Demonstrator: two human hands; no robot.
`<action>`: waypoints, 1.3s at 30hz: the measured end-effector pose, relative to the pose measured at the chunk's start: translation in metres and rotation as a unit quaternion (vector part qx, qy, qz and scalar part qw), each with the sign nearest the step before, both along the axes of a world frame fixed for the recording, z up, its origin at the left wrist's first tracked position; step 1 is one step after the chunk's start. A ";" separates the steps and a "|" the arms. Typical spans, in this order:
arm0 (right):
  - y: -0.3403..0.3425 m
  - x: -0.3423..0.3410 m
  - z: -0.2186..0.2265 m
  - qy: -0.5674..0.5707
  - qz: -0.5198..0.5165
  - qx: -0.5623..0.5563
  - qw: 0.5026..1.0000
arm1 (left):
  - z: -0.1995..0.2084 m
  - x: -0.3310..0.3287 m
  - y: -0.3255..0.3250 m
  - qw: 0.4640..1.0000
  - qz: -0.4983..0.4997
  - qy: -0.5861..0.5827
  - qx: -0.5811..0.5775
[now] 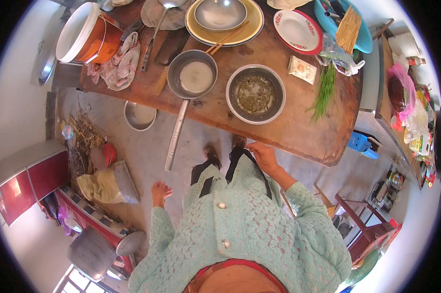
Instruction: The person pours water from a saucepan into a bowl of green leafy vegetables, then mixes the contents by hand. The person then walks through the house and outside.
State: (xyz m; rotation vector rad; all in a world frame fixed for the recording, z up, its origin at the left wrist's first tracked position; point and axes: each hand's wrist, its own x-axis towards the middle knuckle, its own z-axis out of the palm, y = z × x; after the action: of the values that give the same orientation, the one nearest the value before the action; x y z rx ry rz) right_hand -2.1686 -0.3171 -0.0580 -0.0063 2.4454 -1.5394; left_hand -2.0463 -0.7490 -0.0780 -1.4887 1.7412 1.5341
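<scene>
My right hand point(262, 156) is by the table's front edge, thumb and fingers pinched together; what they hold, if anything, I cannot make out. Lower and to the left, my left hand point(160, 193) hangs over the floor, fingers loosely bent and apart, holding nothing. On the wooden table point(298, 132), a metal bowl point(256, 94) with dark green bits in its bottom is nearest my right hand. Left of it stands a saucepan point(192, 75), pale inside, its long handle jutting past the table edge. A pair of chopsticks point(225, 40) lies behind the saucepan.
Farther back are a yellow basin point(255, 34), a ladle point(154, 36), an orange bucket point(103, 41) and a crumpled cloth point(125, 63). At right lie a packet point(302, 70), green stalks point(325, 93), a red-rimmed plate point(298, 31) and a blue basin point(366, 36). Another bowl point(140, 116) is below the edge.
</scene>
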 end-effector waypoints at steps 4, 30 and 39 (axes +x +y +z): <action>-0.006 -0.005 0.002 0.020 0.043 0.035 0.998 | 0.011 0.030 0.005 1.000 0.026 -0.005 -0.013; -0.304 -0.156 0.209 0.211 0.197 0.191 0.938 | -0.061 0.071 -0.249 0.989 0.082 0.117 0.020; -0.420 -0.279 0.089 0.209 0.340 0.336 0.853 | -0.012 0.040 -0.308 0.983 0.047 0.171 -0.043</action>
State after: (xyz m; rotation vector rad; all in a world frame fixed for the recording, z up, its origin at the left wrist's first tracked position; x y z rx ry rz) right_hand -2.4474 -0.7373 0.0311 -1.0432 2.6990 -0.3706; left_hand -2.0061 -1.0569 -0.0904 -1.4304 1.9703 1.8769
